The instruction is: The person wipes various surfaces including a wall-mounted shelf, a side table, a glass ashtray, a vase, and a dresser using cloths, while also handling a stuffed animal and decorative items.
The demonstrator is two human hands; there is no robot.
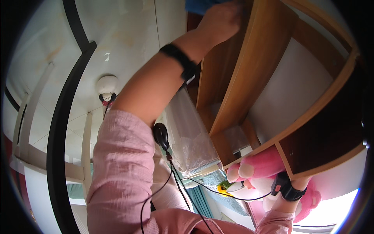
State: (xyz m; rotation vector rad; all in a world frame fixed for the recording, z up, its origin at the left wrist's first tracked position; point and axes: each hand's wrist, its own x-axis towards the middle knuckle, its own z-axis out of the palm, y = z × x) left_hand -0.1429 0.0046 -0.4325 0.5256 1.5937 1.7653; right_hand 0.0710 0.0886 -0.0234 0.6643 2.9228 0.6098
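Head camera: left hand up at the blue cloth, right hand low behind the shelf's edge

From my remote seat, I have the fingers of the left hand (221, 24) near 12:30, curled and blurred at the wooden shelf unit (255, 64). Their tips fade into shadow, so I cannot tell whether they are clamped or apart. The blue cloth (203, 5) is at 12 o'clock, appearing to touch this hand; I can't confirm a grip on it.

At 4 o'clock, I get only a sliver of the right hand (301, 182) above its black wristband (290, 189). The shelf's lower edge hides its fingers, so their spread is unknown to me. I'd judge that hand is placed there for steadiness, while the left arm is stretched long because the cloth sits so far out.

Farther out, a pink plush toy (267, 163) lies beyond the right wrist, partly covered by it and the shelf. A black bulb-shaped piece (160, 133) hangs on cables by the left sleeve (121, 156), just toward 8 o'clock from centre. A black curved bar (59, 136) stands at 9 o'clock, well apart from both hands.
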